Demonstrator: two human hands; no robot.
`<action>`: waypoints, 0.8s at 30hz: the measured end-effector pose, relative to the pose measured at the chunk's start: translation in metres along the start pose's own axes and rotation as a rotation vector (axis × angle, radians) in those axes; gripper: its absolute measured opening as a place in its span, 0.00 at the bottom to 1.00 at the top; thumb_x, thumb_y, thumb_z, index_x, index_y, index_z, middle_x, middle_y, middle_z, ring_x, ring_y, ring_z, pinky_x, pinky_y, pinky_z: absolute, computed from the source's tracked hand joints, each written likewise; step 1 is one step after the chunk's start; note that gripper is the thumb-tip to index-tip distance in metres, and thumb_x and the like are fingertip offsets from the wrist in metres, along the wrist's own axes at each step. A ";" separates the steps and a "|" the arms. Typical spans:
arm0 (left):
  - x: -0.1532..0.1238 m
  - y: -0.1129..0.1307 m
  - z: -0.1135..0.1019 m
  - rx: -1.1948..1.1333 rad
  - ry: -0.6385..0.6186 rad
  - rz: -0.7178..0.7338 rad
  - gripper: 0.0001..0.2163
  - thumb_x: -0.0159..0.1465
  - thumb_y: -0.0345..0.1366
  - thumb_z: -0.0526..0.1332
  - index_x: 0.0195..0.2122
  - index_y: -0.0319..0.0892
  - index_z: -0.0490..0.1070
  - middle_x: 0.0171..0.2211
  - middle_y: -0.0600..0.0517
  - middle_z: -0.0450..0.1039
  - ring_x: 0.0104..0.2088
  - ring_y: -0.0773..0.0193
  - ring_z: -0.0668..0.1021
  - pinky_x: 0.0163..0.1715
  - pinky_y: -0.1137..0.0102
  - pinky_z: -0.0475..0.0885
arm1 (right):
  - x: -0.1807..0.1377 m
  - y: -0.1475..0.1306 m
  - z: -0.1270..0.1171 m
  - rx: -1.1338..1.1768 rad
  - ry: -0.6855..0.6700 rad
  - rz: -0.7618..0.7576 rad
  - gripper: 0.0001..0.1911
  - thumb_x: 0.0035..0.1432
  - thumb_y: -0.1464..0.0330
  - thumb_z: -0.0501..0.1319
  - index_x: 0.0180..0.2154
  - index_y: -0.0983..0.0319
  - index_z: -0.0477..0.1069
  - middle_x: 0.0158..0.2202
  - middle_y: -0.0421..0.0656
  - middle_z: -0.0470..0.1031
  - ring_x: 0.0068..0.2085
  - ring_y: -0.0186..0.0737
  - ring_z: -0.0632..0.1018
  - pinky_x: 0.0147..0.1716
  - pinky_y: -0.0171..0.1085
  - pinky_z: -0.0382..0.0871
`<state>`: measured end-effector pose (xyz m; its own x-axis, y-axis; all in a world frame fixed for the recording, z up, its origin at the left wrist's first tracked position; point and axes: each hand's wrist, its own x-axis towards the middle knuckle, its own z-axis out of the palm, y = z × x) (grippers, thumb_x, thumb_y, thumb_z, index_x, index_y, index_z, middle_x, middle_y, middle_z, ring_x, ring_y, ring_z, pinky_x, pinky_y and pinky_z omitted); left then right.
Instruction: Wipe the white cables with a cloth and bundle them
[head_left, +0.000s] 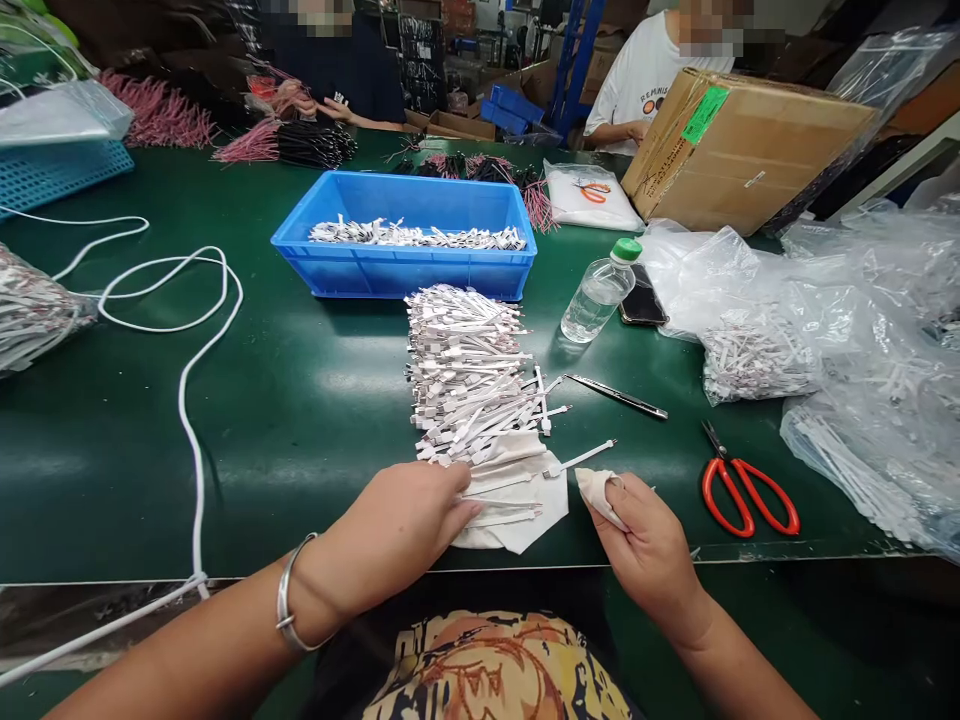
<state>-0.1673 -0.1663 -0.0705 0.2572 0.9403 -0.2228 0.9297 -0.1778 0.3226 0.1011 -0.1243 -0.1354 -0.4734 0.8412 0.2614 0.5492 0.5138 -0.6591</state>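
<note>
A thick pile of short white cables with flat plugs lies in front of me, its near end on a pale cloth. My left hand, with a silver bangle at the wrist, is closed at the cloth's left side, thumb and fingers pinching the ends of white cables there. My right hand is curled just right of the cloth, a pale fabric wrap around one finger. Whatever its fingers may hold is hidden. One single white cable lies between the pile and this hand.
Behind the pile stands a blue bin with white pieces inside. Rightward are a water bottle, a phone, tweezers, red-handled scissors and plastic bags. A white cord loops at left. Two people sit opposite.
</note>
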 end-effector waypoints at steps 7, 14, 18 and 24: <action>-0.003 0.002 0.001 0.170 0.098 -0.049 0.11 0.66 0.43 0.53 0.34 0.42 0.66 0.26 0.50 0.71 0.28 0.57 0.73 0.26 0.68 0.60 | 0.001 -0.001 0.000 -0.004 -0.001 0.000 0.07 0.63 0.73 0.53 0.32 0.59 0.66 0.29 0.41 0.63 0.31 0.38 0.67 0.30 0.37 0.61; -0.007 0.020 0.016 0.181 0.277 0.155 0.07 0.66 0.35 0.53 0.38 0.41 0.69 0.34 0.47 0.70 0.35 0.56 0.70 0.34 0.62 0.64 | 0.006 -0.007 -0.005 -0.054 -0.077 -0.029 0.10 0.62 0.75 0.50 0.37 0.60 0.68 0.33 0.44 0.65 0.34 0.39 0.67 0.32 0.38 0.61; -0.006 0.031 0.041 0.122 0.284 0.281 0.13 0.66 0.37 0.53 0.49 0.37 0.65 0.42 0.45 0.70 0.42 0.54 0.70 0.40 0.60 0.65 | 0.012 -0.019 -0.004 -0.164 -0.208 -0.192 0.15 0.62 0.78 0.46 0.37 0.61 0.70 0.35 0.46 0.66 0.36 0.41 0.65 0.33 0.39 0.59; -0.005 0.030 0.061 0.047 0.292 0.280 0.15 0.67 0.37 0.51 0.52 0.35 0.64 0.44 0.45 0.69 0.43 0.54 0.70 0.43 0.59 0.63 | 0.026 -0.027 0.009 -0.392 -0.326 -0.424 0.12 0.60 0.76 0.49 0.31 0.61 0.69 0.30 0.45 0.65 0.32 0.42 0.62 0.30 0.40 0.53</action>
<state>-0.1246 -0.1944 -0.1152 0.4228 0.8953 0.1402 0.8470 -0.4455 0.2902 0.0679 -0.1176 -0.1174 -0.8539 0.4904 0.1741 0.4503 0.8641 -0.2249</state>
